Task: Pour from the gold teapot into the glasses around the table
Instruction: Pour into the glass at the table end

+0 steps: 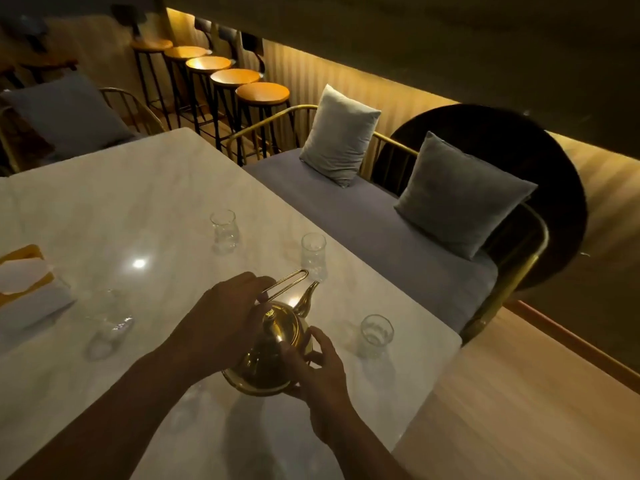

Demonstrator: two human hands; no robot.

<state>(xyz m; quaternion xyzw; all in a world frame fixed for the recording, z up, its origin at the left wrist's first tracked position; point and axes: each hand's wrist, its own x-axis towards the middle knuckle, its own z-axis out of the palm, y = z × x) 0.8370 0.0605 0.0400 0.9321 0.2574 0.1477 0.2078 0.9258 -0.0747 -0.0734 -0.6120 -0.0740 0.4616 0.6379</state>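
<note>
The gold teapot (277, 344) is held above the white marble table (138, 202), tilted with its spout aimed at a clear glass (313, 256) near the right edge. My left hand (225, 317) grips the thin wire handle. My right hand (311, 368) cups the pot's lower side. Another glass (224, 231) stands further back, one glass (375, 336) stands near the table's front right corner, and a blurred glass (109, 323) stands to the left. Whether liquid is flowing from the spout is too dim to tell.
A napkin holder with white napkins (24, 282) sits at the table's left edge. A grey bench (363, 216) with two cushions runs along the right side. Several round wooden stools (235, 77) line the back wall. A dark round table (502, 161) stands behind the bench.
</note>
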